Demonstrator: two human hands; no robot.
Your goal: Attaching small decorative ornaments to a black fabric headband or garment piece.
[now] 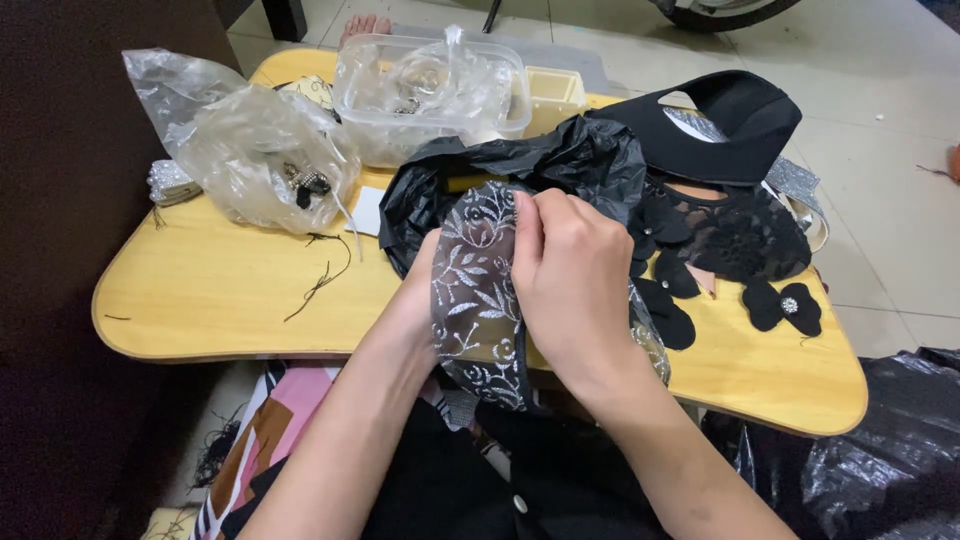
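My right hand (570, 290) is on top, with the fingers curled and pressed together, pinching the upper edge of a see-through black ribbon with silver leaves (478, 300). My left hand (425, 290) is under the ribbon. I can only see its side, so I cannot tell if its fingers are open or closed, but it seems to hold the ribbon up from behind. The ribbon hangs down between my hands, over the near edge of the yellow wooden table (220, 290), toward my lap.

I think the work is at an early or middle part. The ribbon is one long piece. I see no thread or needle in my hands, and nothing is joined to the ribbon.

Just behind my hands lies a crumpled black plastic bag (560, 160). To the right of it some black lace and felt flowers (730, 250) lie flat on the table. One black flower with a shiny stone (788, 307) looks finished. A black cloth piece with a cut-out hole (740, 120) sits behind them.

To the left is a clear plastic bag (250, 150) with small dark bits inside. At the back is a clear plastic box (430, 90), with crinkly plastic in it. Some loose black threads (320, 280) lie on the table, well apart from my hands.
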